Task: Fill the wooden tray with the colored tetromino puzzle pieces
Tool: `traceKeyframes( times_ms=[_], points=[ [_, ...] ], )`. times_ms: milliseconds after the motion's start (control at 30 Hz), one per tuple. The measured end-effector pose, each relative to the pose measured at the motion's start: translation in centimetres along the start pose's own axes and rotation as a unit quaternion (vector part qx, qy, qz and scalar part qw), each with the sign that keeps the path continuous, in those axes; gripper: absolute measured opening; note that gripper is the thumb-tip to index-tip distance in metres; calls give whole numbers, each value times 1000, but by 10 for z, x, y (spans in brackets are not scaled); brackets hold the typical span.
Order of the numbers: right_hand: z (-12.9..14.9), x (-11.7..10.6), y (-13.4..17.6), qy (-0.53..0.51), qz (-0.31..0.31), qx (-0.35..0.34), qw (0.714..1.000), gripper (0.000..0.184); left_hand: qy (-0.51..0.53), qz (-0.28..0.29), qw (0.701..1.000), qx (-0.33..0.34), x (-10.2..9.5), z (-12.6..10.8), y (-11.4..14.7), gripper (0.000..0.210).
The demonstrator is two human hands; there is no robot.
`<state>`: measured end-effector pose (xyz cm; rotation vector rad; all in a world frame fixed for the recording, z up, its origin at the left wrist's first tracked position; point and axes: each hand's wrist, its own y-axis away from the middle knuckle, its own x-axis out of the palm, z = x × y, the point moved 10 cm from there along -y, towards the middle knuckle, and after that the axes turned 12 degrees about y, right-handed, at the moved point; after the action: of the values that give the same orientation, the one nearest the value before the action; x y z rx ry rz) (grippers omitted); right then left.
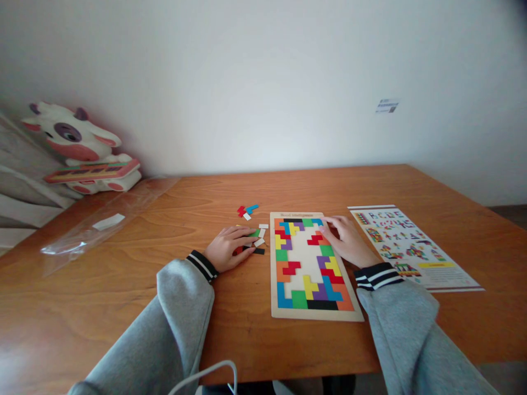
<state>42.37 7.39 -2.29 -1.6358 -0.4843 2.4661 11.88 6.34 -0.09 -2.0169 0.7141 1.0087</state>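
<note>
White cable (225,362) curves nearest the camera. Between both sets of fingers lies the puzzle board (302,253), with the bent fingers of the right hand (348,241) at its upper right edge, whether pinching a piece I cannot tell; those of the left hand (228,247), slightly spread, rest over loose pieces (259,251). Right of the right fingers lies a printed sheet (415,247); far beyond the left, a toy cow (86,145).

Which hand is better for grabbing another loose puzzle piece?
Probably the left hand: it's over some loose puzzle pieces beside the wooden puzzle board. The right hand is at the board's opposite side.
</note>
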Motion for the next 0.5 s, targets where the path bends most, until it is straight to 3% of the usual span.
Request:
traceKeyframes(
  times_ms=[267,500],
  points=[
    [1,1,0,0,8,4,1000,43,13,-16,998,59,-4,-9,-1,26],
    [2,-1,0,2,8,5,1000,46,22,-33,997,67,-10,-20,-4,23]
  ],
)
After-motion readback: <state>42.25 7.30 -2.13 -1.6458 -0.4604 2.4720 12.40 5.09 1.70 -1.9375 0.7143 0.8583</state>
